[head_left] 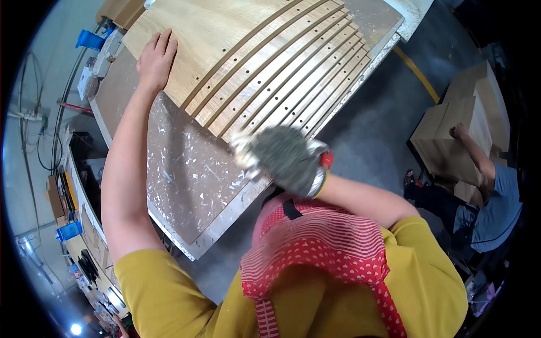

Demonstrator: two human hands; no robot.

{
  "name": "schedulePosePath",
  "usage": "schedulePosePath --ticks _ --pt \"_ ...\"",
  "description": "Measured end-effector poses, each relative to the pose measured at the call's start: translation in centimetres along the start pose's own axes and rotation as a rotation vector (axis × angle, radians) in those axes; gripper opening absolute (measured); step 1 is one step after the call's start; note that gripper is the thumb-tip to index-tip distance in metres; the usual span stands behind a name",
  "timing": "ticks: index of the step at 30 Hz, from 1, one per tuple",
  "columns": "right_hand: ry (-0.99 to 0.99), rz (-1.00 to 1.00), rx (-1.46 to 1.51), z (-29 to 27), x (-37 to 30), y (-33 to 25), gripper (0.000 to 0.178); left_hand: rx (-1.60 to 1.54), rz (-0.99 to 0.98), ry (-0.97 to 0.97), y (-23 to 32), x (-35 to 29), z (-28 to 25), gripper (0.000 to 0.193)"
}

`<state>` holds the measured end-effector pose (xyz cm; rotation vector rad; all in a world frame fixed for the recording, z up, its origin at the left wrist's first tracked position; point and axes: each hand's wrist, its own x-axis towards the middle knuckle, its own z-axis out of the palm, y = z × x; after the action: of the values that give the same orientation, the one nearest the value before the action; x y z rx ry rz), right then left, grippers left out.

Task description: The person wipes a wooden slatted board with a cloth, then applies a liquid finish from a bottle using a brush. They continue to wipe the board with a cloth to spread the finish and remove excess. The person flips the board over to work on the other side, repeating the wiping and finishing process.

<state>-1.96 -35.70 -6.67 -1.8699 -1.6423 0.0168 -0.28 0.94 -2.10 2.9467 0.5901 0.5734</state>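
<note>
My bare left hand [158,61] lies flat with fingers stretched out on the left edge of a pale wooden panel [186,28]. Overlapping it in a fanned stack are several curved wooden boards [276,73], dotted with small dark holes. My right hand [284,158], in a grey-green work glove, is closed near the stack's lower corner and smeared by motion. A red and silver piece [325,159] shows at the glove's right side, and a whitish blur covers the fingers. What the hand grips cannot be made out.
The stack rests on a worktable [186,186] with a paint-flecked brown top and pale edge. At the right, a person [496,197] in a blue shirt reaches to cardboard boxes [451,129]. Blue containers [90,39] and cluttered shelving [70,231] stand at the left.
</note>
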Motion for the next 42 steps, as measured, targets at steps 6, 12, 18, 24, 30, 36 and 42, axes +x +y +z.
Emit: schedulePosePath --ticks 6,12,18,24,30,36,42 --pt "-0.053 -0.036 0.473 -3.8 -2.2 -1.3 0.027 0.039 -0.02 -0.016 -0.6 0.1 0.1 0.053" --pt "0.105 0.019 -0.255 -5.0 -2.9 4.5 0.043 0.023 0.009 -0.042 -0.3 0.3 -0.1 0.05" --pt "0.317 0.088 -0.265 -8.1 -5.0 15.3 0.036 0.031 -0.027 -0.084 1.1 0.0 -1.1 0.05" --pt "0.048 -0.107 -0.482 -6.5 -4.3 11.8 0.029 -0.013 -0.013 -0.125 1.3 -0.1 -1.6 0.049" --pt "-0.015 0.128 -0.383 -12.7 -3.0 16.0 0.039 -0.012 -0.009 -0.144 1.9 -0.4 -2.4 0.051" --pt "-0.037 0.316 -0.803 -19.0 -4.1 24.9 0.024 -0.011 -0.008 -0.158 2.6 0.1 -2.5 0.051" --pt "0.2 -0.052 -0.544 -14.8 -3.4 16.8 0.029 -0.052 -0.036 -0.14 2.6 -0.1 -2.6 0.051"
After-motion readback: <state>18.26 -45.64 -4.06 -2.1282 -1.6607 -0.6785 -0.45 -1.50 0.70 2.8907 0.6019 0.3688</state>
